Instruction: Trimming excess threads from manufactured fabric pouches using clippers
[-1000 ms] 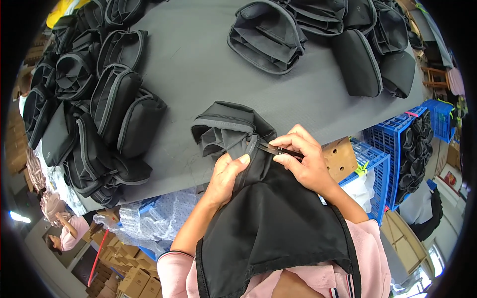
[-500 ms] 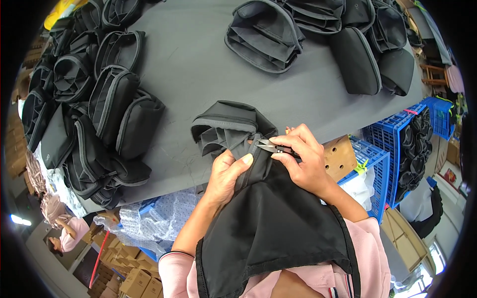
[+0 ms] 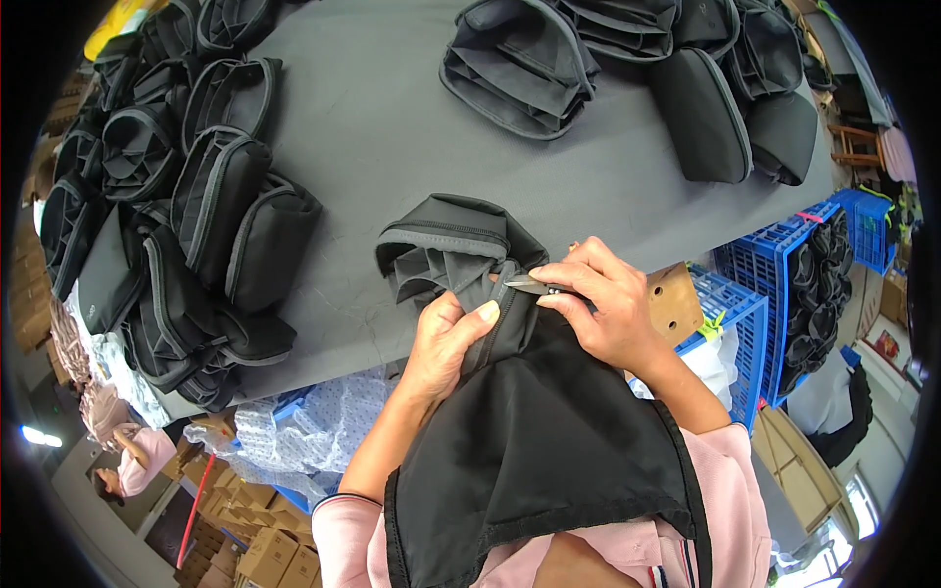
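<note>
A black zippered pouch [image 3: 456,220] lies at the table's near edge with its mouth open and inner dividers showing. My left hand [image 3: 446,348] grips its side, the thumb pressed along the zipper edge [image 3: 503,304] and the other fingers hidden beneath the cloth. My right hand [image 3: 603,299] is closed around small thread snips [image 3: 534,286]. Their metal blades look nearly together, and the tip meets the zipper edge just above my left thumb. Black cloth [image 3: 549,441] covers my front below the pouch.
Black pouches [image 3: 221,201] are heaped on the table's left, and more pouches [image 3: 701,118] sit at the far right. Blue crates [image 3: 784,284], one holding black pouches, stand right of the table. Bubble wrap [image 3: 314,426] lies below its near edge, and cardboard boxes [image 3: 270,559] are lower left.
The blades of the snips have come closer together, and my right hand has turned slightly. My left hand and the pouch stay almost where they were.
</note>
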